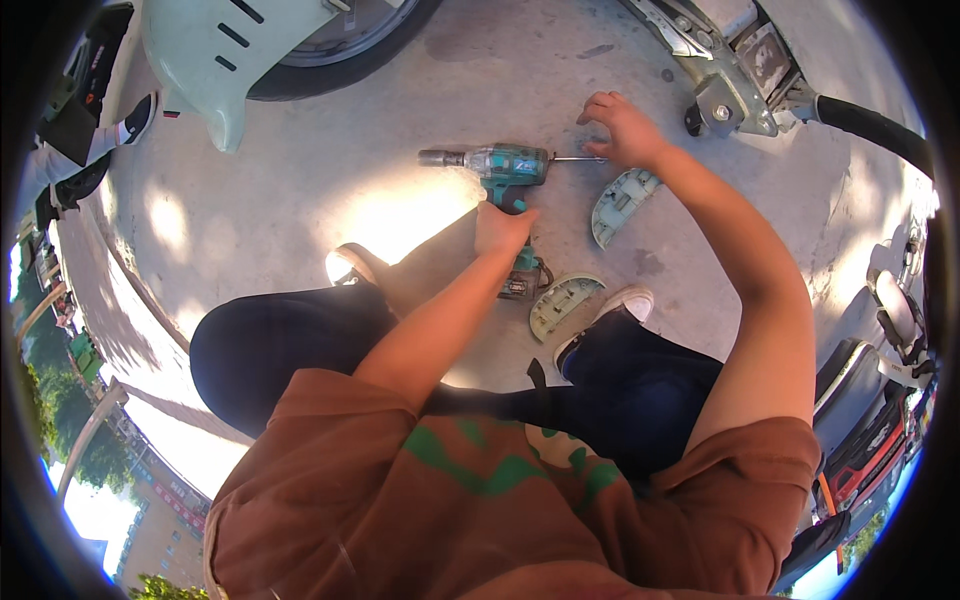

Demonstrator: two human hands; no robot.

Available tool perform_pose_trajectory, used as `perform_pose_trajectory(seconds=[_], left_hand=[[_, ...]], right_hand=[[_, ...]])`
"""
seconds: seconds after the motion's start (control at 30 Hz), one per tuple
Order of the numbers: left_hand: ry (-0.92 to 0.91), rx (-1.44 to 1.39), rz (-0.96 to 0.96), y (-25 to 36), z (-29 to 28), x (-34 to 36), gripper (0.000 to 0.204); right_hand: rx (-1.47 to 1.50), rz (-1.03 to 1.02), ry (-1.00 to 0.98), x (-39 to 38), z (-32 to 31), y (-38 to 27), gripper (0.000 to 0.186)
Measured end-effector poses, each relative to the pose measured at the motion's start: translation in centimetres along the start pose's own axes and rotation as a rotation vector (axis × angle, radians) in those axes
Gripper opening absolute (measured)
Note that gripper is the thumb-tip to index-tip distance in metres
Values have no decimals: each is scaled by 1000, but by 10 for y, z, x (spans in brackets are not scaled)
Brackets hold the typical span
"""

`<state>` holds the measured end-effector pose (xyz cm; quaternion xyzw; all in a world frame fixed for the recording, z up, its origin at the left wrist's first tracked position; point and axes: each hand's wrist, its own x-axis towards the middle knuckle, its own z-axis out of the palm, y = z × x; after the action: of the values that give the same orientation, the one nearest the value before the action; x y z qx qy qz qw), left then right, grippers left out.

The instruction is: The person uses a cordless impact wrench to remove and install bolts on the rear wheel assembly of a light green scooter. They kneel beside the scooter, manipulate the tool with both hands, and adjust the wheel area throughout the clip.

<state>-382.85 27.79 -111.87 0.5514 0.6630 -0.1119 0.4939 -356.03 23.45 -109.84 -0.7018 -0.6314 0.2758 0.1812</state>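
My left hand [503, 226] grips the handle of a teal cordless drill [503, 166], which is held level above the concrete with its long thin bit [578, 158] pointing right. My right hand [625, 128] reaches forward, and its fingers curl down around the tip of the bit, close to the ground. Whatever sits under those fingers is hidden. A pale green plastic cover [620, 205] lies just below my right wrist. A second pale green cover [562, 301] lies by my right shoe [618, 305].
A scooter wheel [345, 50] with a pale green fender [215, 55] stands at the far left. A metal bracket assembly [722, 92] and a black tube [870, 125] are at the far right. Another person's feet [120, 130] are at the left edge. A parked scooter [880, 420] is on the right.
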Motion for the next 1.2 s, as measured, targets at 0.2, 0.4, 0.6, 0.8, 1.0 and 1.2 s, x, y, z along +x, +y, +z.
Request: perform_pose_trajectory(seconds=[0.2, 0.4, 0.6, 0.8, 1.0, 1.2], left_hand=[[-109, -152, 29, -24, -8, 6, 58], [-218, -202, 34, -13, -36, -25, 54], [-145, -111, 189, 7, -88, -114, 47], [-95, -243, 400, 15, -193, -211, 26], [149, -908, -149, 21, -374, -213, 48], [161, -993, 143, 36, -499, -199, 50]], right_hand=[[566, 524, -104, -34, 0, -42, 39], [1189, 876, -305, -37, 60, -133, 48], [1709, 1021, -258, -31, 58, -207, 41], [1776, 1006, -241, -18, -38, -309, 39], [1694, 833, -371, -5, -82, -391, 53], [1455, 796, -536, 52, -139, -536, 30]])
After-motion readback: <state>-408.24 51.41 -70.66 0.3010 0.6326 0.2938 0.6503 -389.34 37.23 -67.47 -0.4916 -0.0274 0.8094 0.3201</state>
